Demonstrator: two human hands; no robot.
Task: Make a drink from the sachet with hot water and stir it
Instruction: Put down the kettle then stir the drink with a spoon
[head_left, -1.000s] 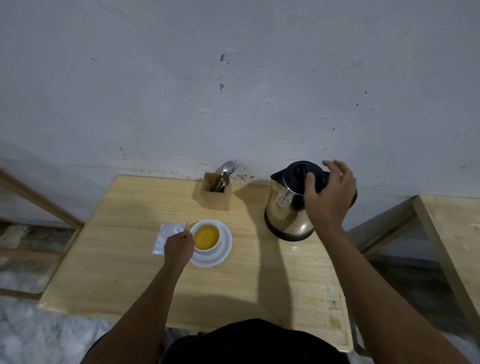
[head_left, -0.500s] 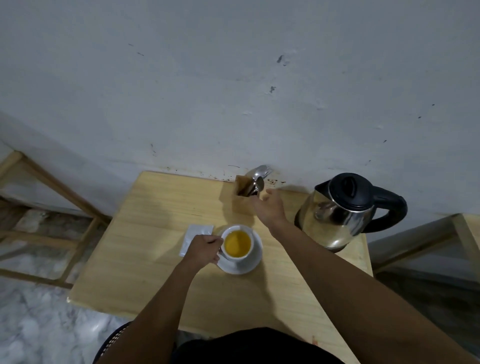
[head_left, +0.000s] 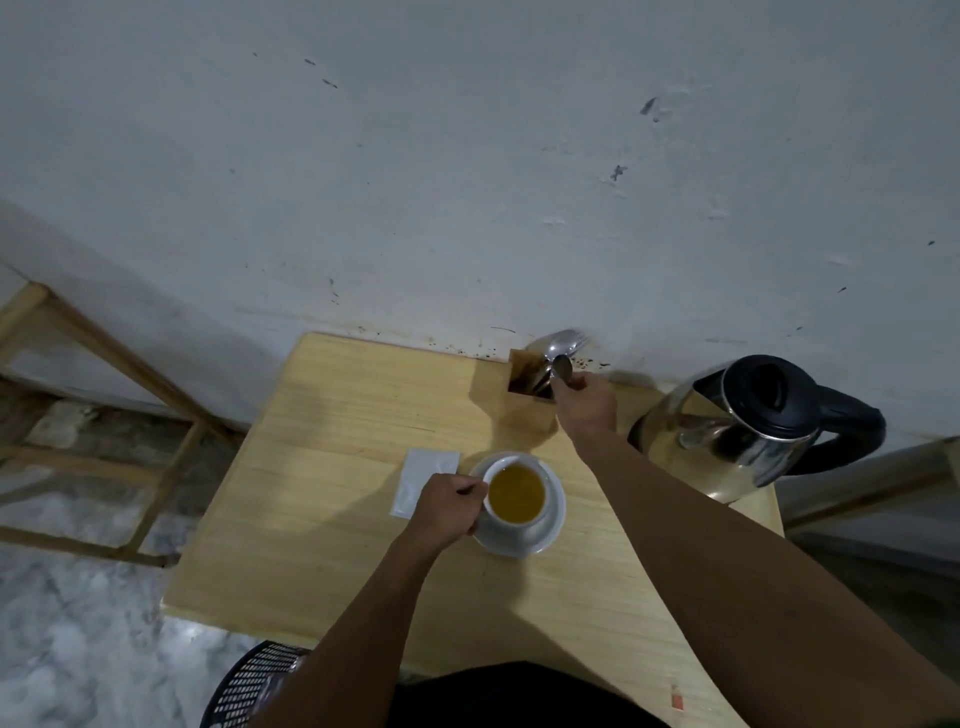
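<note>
Wooden table (head_left: 337, 467), white cup (head_left: 511, 531), amber drink (head_left: 517, 496)

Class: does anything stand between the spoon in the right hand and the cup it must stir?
Nothing visible blocks it. The right hand pinches the spoon at the holder; only bare table lies between there and the open cup. The left hand grips the cup's left side; the kettle stands off right.
</note>
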